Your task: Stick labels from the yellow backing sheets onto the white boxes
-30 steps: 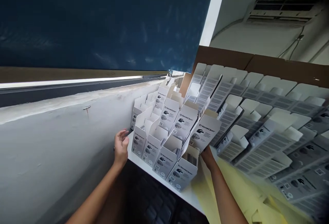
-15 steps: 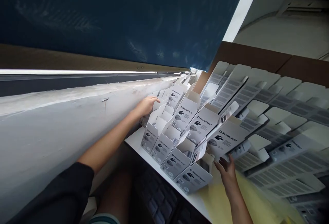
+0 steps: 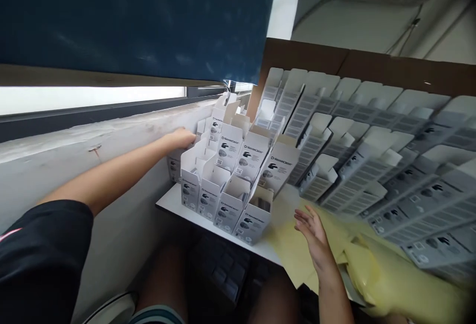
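Observation:
My left hand (image 3: 182, 137) reaches along the wall to the far left side of the white cartons. It is at the edge of an open white carton (image 3: 201, 128); its fingertips are blurred and partly hidden, so a grip cannot be made out. Open-topped SilverCrest cartons (image 3: 227, 212) stand upright in rows on the white tabletop (image 3: 182, 205), flaps raised. Something grey and ribbed shows inside the front right carton (image 3: 253, 222). Over the yellow sheet (image 3: 290, 249), my right hand (image 3: 312, 230) is open, fingers apart, holding nothing and clear of the cartons.
Many more open cartons (image 3: 372, 165) are stacked at the right before a brown cardboard panel (image 3: 327, 59). A whitewashed wall (image 3: 122, 150) runs along the left. Above hangs a dark blue panel (image 3: 130, 22). Crumpled yellow plastic (image 3: 372, 269) lies at the front right.
The view has turned, so the cartons sit further left in it. My right hand has drawn away from the front right cartons, fingers spread. My left hand has stayed by the cartons along the wall.

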The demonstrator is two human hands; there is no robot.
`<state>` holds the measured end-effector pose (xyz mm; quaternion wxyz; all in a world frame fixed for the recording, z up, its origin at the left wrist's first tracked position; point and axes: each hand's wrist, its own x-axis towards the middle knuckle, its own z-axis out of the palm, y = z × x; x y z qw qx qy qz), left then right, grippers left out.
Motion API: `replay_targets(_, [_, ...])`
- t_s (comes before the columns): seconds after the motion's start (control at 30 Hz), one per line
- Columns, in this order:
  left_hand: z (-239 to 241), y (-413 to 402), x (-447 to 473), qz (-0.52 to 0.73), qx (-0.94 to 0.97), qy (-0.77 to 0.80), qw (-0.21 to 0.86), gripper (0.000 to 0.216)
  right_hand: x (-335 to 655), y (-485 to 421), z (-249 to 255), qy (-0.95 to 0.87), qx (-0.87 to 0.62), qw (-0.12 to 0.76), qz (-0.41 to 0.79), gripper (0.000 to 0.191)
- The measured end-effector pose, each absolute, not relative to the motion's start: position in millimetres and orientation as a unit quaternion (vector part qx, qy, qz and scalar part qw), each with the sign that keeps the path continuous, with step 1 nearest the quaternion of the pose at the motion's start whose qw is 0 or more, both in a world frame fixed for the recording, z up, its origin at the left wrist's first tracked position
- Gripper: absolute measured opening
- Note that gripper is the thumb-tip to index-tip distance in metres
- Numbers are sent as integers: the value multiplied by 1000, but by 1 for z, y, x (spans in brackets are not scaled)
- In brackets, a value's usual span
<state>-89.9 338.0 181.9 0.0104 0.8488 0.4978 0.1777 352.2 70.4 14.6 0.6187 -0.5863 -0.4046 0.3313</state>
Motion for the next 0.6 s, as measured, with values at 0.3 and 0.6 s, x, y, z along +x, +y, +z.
replay_targets(0.3, [232, 304, -123, 275, 841, 467, 4, 59, 352, 35, 7, -394, -572, 631, 346, 68])
replay_targets(0.6, [259, 205, -156, 303, 824, 479, 21, 38, 342, 14, 7, -381, -531, 649, 389, 60])
